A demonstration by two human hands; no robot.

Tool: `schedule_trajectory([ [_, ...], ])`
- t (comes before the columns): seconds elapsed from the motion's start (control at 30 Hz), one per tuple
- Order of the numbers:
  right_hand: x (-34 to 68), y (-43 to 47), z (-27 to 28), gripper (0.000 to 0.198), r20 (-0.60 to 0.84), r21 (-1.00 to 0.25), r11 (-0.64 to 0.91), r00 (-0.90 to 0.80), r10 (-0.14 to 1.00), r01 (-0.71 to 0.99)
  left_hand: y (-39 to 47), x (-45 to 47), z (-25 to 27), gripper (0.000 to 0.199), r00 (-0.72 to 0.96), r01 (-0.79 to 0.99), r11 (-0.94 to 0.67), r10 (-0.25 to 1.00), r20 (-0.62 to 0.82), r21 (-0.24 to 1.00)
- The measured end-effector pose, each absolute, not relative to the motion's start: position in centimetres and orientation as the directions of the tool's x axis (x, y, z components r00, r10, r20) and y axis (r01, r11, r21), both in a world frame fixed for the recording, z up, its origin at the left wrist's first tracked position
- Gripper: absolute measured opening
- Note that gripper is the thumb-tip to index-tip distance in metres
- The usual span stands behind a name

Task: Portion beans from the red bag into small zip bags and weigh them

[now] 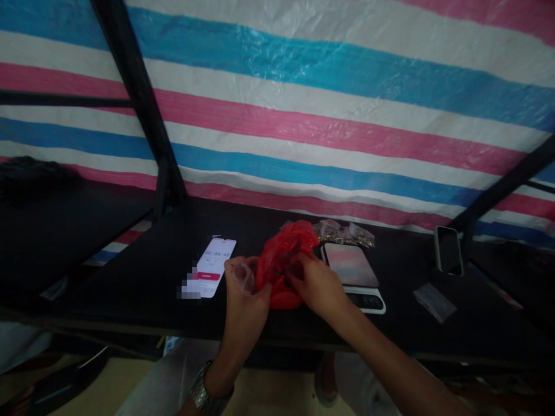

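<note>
My left hand: fingers (pixel 229 271) and thumb curled round a small clear plastic bag (pixel 243 277), gripping it against the near-left side of the red one; the hand is my left hand (pixel 248 297), with a silver link-band watch (pixel 206 390) on its wrist.
My right hand: my right hand (pixel 316 283) bends in from the right, its fingertips at the crumpled opening; I cannot tell whether they pinch anything inside.
Red bag: one crumpled, thin red plastic bag (pixel 288 248), between my hands, just left of the scale.
Table edges: the black tabletop (pixel 143 271) ends in a front edge just below my hands; a pink, blue and white striped plastic sheet (pixel 303 127) rises close behind. Dark surface stretches left of the lit phone and right of the scale.
Writing: the bright-screened phone (pixel 219 263) appears to read 00:44:40, above a red button too blurred to read.
Scale: one white digital scale with a square silver plate (pixel 353 266), its panel marks unreadable.
Other counts: at least two clear bags of small brassy pieces (pixel 362 235) behind the scale; one flat clear bag (pixel 435 302) at right; one dark-screened phone in a pale case (pixel 449 250), propped near a black post.
</note>
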State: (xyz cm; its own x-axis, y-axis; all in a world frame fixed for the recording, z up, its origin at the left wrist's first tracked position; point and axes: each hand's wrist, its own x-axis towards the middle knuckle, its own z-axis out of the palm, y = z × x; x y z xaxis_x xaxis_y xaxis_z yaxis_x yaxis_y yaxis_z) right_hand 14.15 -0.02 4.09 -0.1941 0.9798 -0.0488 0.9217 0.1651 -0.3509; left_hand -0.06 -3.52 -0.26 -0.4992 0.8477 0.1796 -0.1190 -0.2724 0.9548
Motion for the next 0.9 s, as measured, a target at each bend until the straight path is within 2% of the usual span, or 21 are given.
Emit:
schedule_trajectory([
  [0.13, 14.3, 0.5, 3.7, 0.023, -0.05, -0.486, 0.172, -0.223, 0.974, 0.857, -3.5, 0.1, -0.3, 0.048, -0.461, -0.138, -0.282, 0.867, 0.19, 0.949],
  [0.2, 14.4, 0.7, 3.3, 0.023, -0.072, -0.513, 0.16, -0.228, 0.971, 0.843, -3.4, 0.0, -0.5, 0.048, -0.453, -0.155, -0.267, 0.875, 0.172, 0.951],
  [0.37, 14.7, 0.9, 2.5, 0.027, -0.085, -0.516, 0.146, -0.22, 0.972, 0.844, -2.9, -0.3, -1.2, 0.045, -0.492, -0.14, -0.251, 0.857, 0.153, 0.958],
  [0.53, 15.1, 0.5, 2.8, 0.024, -0.074, -0.488, 0.174, -0.239, 0.968, 0.855, -2.9, -0.2, -1.4, 0.047, -0.471, -0.155, -0.174, 0.878, 0.083, 0.972],
  [0.7, 15.3, -0.2, 3.5, 0.026, -0.062, -0.403, 0.232, -0.28, 0.958, 0.885, -3.1, 0.3, -1.0, 0.047, -0.422, -0.283, -0.096, 0.906, -0.033, 0.954],
  [0.8, 15.6, -0.4, 3.9, 0.02, -0.023, -0.458, 0.19, -0.226, 0.974, 0.868, -2.8, 0.3, -1.0, 0.044, -0.439, -0.383, -0.135, 0.897, -0.051, 0.914],
  [0.9, 16.0, -0.5, 4.2, 0.017, 0.024, -0.509, 0.148, -0.157, 0.987, 0.848, -2.6, 0.1, -1.2, 0.043, -0.465, -0.4, -0.158, 0.884, -0.051, 0.903],
])
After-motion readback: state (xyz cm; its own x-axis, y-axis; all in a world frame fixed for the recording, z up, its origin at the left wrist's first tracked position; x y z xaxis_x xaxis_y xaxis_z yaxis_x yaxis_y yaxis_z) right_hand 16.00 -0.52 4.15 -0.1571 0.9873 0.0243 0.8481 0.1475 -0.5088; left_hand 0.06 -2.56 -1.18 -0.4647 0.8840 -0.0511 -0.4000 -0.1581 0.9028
